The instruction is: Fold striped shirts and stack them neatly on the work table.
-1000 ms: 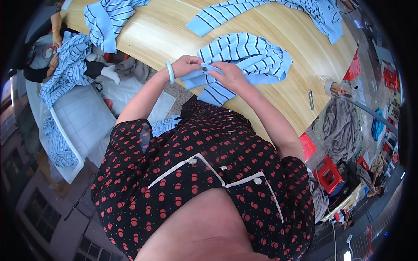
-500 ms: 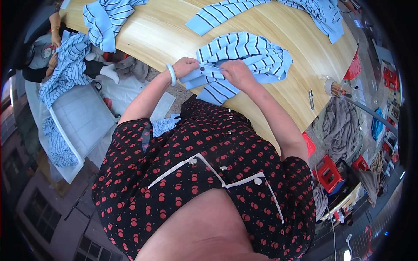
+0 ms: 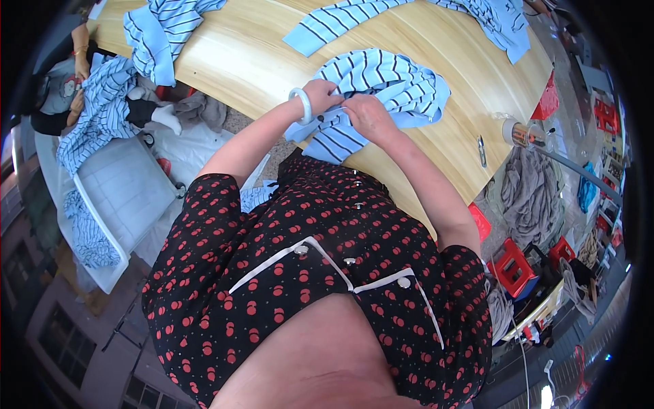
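Observation:
A light blue shirt with dark stripes (image 3: 392, 85) lies bunched at the near edge of the wooden table (image 3: 252, 58). My left hand (image 3: 321, 95), with a pale bangle on its wrist, pinches the shirt's near edge. Right beside it, my right hand (image 3: 366, 114) grips the same edge. A flap of the shirt hangs over the table's edge below both hands.
More striped blue shirts lie on the table at the far left (image 3: 160, 34), far middle (image 3: 334, 24) and far right (image 3: 501, 24). A white bin (image 3: 129, 198) with striped cloth stands at my left. Grey cloth (image 3: 528, 198) and red stools (image 3: 514, 266) sit at right.
Both hands have stayed on the shirt's near edge and drawn slightly closer together; the right hand shifted a little left. The shirt is bunched a bit more.

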Demonstrator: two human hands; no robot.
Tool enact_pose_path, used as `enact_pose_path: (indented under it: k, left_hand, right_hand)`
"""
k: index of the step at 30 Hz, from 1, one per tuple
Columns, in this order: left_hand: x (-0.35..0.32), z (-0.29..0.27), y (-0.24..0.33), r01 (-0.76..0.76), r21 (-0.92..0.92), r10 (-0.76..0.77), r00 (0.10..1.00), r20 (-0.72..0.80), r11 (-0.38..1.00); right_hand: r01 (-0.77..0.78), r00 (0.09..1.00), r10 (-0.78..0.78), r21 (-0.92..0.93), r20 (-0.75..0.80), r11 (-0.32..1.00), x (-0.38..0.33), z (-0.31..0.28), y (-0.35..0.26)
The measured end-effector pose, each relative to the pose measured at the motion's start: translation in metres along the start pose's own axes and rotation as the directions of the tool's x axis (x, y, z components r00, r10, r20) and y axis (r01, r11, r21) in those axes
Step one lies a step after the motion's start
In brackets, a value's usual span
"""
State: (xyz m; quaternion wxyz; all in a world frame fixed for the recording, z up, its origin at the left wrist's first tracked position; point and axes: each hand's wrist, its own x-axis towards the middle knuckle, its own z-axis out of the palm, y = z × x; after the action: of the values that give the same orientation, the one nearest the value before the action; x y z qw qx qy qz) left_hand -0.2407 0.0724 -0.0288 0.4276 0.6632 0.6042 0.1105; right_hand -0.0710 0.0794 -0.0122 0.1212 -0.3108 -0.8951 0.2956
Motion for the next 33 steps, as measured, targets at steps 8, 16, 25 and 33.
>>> enact_pose_path:
  k: [8, 16, 25, 33]
  left_hand:
    - [-0.007, -0.006, -0.01, 0.25, -0.656, -0.128, 0.965, 0.228, 0.712]
    - [-0.011, -0.007, 0.003, 0.301, -0.523, -0.262, 0.953, 0.15, 0.797]
    - [-0.01, -0.002, 0.004, 0.145, -0.36, -0.146, 0.989, 0.023, 0.922]
    - [-0.009, 0.009, 0.005, 0.1, -0.422, -0.146, 0.986, -0.077, 0.901]
  right_hand:
    - [-0.031, 0.996, 0.039, 0.083, -0.085, 0.996, 0.003, -0.006, -0.004]
    - [-0.032, 0.999, 0.031, 0.118, 0.01, 0.993, 0.001, -0.007, -0.002]
    - [-0.118, 0.992, 0.123, 0.17, -0.019, 0.978, 0.002, -0.009, -0.009]
    - [-0.206, 0.958, 0.251, 0.28, -0.138, 0.938, 0.009, -0.011, -0.012]
